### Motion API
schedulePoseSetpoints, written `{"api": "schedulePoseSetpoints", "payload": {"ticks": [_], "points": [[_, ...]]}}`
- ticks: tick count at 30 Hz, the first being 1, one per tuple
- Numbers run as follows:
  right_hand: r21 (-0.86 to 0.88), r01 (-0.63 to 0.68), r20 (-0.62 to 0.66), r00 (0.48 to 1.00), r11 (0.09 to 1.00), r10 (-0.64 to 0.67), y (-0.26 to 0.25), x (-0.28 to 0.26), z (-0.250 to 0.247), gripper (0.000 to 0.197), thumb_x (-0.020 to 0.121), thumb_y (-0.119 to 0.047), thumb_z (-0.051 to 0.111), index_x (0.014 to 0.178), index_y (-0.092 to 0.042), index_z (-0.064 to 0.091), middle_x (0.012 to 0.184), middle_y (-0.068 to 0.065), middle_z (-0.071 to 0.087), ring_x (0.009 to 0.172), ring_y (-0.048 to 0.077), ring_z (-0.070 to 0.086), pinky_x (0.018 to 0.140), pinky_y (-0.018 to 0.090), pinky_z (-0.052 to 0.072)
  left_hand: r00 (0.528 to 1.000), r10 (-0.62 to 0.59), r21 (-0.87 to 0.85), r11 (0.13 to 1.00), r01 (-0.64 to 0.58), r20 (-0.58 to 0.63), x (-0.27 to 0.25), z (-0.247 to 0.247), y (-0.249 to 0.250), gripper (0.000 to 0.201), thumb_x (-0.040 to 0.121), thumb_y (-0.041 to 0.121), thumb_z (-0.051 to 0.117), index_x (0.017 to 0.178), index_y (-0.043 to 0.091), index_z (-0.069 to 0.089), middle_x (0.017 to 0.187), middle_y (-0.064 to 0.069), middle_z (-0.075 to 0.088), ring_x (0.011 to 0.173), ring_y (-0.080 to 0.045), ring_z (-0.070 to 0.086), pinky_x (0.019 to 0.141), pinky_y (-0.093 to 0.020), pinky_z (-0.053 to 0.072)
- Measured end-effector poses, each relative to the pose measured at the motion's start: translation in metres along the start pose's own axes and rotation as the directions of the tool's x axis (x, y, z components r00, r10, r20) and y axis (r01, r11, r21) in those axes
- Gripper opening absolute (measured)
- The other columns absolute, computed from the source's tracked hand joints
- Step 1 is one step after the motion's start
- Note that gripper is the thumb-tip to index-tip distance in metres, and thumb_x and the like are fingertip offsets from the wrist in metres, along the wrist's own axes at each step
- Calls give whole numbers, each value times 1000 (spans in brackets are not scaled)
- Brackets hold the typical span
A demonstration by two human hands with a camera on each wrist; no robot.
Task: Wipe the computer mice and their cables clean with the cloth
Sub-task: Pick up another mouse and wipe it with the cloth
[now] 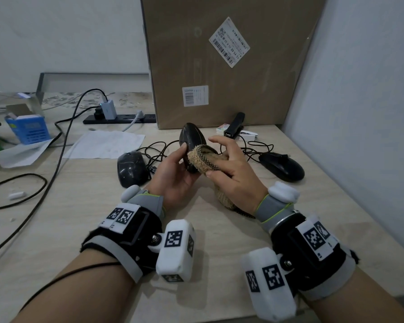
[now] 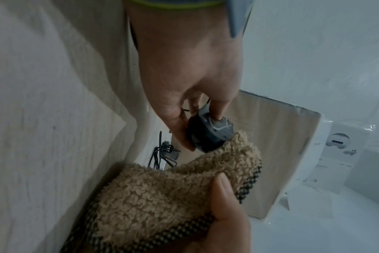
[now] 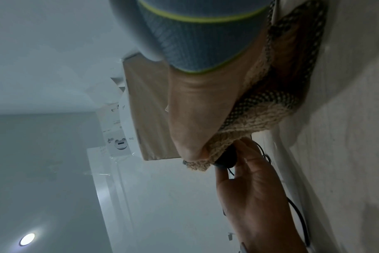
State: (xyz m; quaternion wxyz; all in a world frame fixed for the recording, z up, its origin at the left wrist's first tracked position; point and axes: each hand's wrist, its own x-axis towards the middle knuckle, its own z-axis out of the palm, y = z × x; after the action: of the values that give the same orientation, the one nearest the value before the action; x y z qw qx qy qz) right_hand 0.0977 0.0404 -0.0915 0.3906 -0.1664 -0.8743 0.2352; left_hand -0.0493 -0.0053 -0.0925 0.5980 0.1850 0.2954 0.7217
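Observation:
My left hand [image 1: 176, 170] grips a black mouse [image 1: 191, 138] held up above the desk, thumb on its left side; the left wrist view shows the mouse [image 2: 210, 135] pinched between thumb and fingers. My right hand [image 1: 229, 166] holds a fuzzy tan cloth [image 1: 202, 159] with a checked edge and presses it against the mouse's right side. The cloth [image 2: 162, 193] hangs down to the desk. A second mouse [image 1: 131, 169] lies on the desk to the left, a third mouse [image 1: 282, 166] to the right. Their tangled black cables [image 1: 156, 152] lie behind my hands.
A big cardboard box [image 1: 224, 61] stands at the back against the wall. A black stapler [image 1: 234, 125] and small boxes lie by its base. A power strip [image 1: 119, 118], white paper [image 1: 105, 144], a blue box [image 1: 28, 129] and long black cords [image 1: 56, 164] occupy the left.

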Motion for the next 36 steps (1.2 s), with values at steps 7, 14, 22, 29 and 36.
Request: {"api": "schedulePoseSetpoints", "payload": {"ticks": [7, 14, 22, 29, 36], "points": [[-252, -126, -82, 991, 959, 109, 9, 0, 1, 50, 79, -46, 35, 109, -22, 67, 144, -5, 35, 113, 20, 35, 98, 39, 30, 997, -54, 158, 986, 44, 58, 1, -2, -8, 49, 99, 34, 44, 142, 13, 41, 118, -9, 63, 92, -19, 66, 75, -30, 57], [-344, -278, -144, 959, 897, 243, 15, 2, 0, 47, 90, -44, 35, 130, -25, 49, 152, -6, 24, 132, 21, 27, 104, 41, 25, 973, -123, 273, 960, 67, 196, 0, -5, -12, 49, 97, 32, 46, 142, 17, 40, 131, -13, 55, 106, -26, 60, 88, -47, 52], [2, -248, -147, 958, 969, 246, 24, 6, 7, 52, 93, -36, 35, 140, -13, 37, 145, 4, 35, 133, 14, 33, 110, 23, 24, 951, -148, 279, 958, 69, 271, 0, -5, -18, 47, 100, 26, 41, 145, 14, 34, 147, -21, 39, 128, -34, 43, 109, -52, 34], [-230, -40, 120, 990, 972, 69, 19, 0, 11, 47, 81, -53, 41, 114, -30, 65, 149, -15, -11, 143, 26, -4, 112, 32, -2, 996, -33, 13, 999, 32, 80, 2, 1, -4, 52, 103, 37, 28, 139, 4, 44, 130, -18, 59, 120, -28, 57, 97, -40, 46], [-226, -26, 115, 992, 974, 53, 15, -1, 10, 38, 81, -43, 47, 116, -39, 62, 149, -16, -10, 142, 19, -9, 115, 41, 1, 996, -55, 8, 998, 55, 68, -1, 5, -5, 53, 102, 38, 26, 131, 1, 52, 128, -18, 60, 119, -27, 56, 99, -39, 43]]}}
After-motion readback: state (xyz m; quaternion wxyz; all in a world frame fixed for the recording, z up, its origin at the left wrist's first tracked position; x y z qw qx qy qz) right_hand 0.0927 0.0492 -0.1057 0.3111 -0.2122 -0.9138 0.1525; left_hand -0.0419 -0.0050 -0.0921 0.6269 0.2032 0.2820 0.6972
